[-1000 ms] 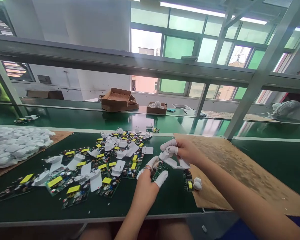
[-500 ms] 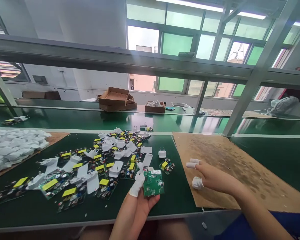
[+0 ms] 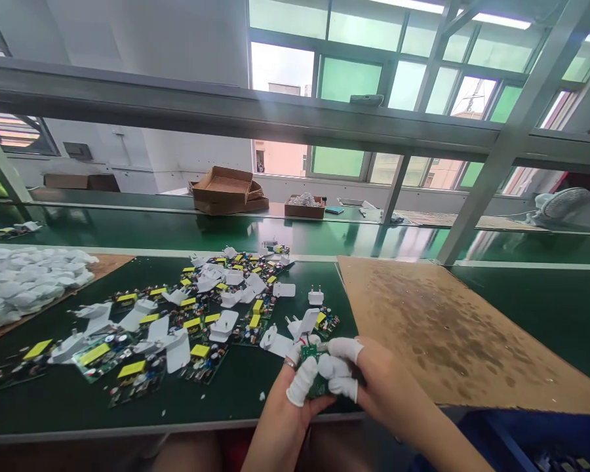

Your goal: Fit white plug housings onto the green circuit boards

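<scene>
Green circuit board (image 3: 311, 354) gripped between left hand (image 3: 295, 387) and right hand (image 3: 368, 383), above table edge (image 3: 128, 429).

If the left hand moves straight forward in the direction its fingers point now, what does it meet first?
Probably the white plug cover, just beyond the green circuit board that the left hand and right hand hold; depth is uncertain.

A small green circuit board (image 3: 311, 357) sits pinched between the left hand (image 3: 295, 393) and right hand (image 3: 368, 387), mostly hidden by white-capped fingertips, above the tabletop's (image 3: 78, 406) near edge.
</scene>
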`<state>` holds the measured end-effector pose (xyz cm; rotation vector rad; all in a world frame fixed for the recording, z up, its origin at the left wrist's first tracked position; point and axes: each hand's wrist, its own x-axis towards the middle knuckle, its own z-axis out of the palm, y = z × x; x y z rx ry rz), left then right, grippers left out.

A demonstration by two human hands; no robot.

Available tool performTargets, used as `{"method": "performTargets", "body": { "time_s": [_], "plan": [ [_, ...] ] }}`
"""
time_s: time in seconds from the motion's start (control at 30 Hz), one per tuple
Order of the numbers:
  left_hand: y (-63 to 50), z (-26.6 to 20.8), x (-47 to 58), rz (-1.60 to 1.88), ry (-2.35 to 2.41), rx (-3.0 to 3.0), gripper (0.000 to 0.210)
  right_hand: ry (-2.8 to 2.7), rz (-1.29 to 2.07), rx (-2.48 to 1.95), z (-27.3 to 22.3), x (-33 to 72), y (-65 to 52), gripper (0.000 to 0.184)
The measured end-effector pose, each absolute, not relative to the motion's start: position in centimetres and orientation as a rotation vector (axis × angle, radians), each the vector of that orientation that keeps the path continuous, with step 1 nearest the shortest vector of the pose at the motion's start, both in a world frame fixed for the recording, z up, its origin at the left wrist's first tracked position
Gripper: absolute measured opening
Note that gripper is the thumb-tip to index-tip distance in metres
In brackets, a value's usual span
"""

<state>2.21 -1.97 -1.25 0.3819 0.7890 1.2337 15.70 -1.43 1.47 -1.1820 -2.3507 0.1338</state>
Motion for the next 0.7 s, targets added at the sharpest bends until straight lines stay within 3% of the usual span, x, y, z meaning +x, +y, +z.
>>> {"method": "performTargets", "body": {
  "time_s": [0.13,0.3,0.43,0.57,0.7],
  "plan": [
    [-2.2,-1.8,2.5,1.274,0.883,0.477,0.041,-2.381,-0.146,-1.017,0.6,14.6,-1.4,0.01],
    [-2.7,-1.0,2.1,1.331,0.9,0.536,0.047,-1.956,0.297,-0.919,0.7,16.8,-1.6,0.011],
    [-2.9,-0.4,0.6,1.391,0.926,0.475,0.045,-1.494,0.386,-1.185,-0.8,20.3,-0.7,0.021],
    [-3.4,-0.4,0.3,1.454,0.916,0.525,0.043,-1.848,0.221,-1.564,-4.0,21.7,0.7,0.031],
    [-3.8,-0.4,1.0,1.501,0.955,0.603,0.032,-1.922,0.061,-1.628,-4.2,20.3,0.3,0.046]
  ]
}}
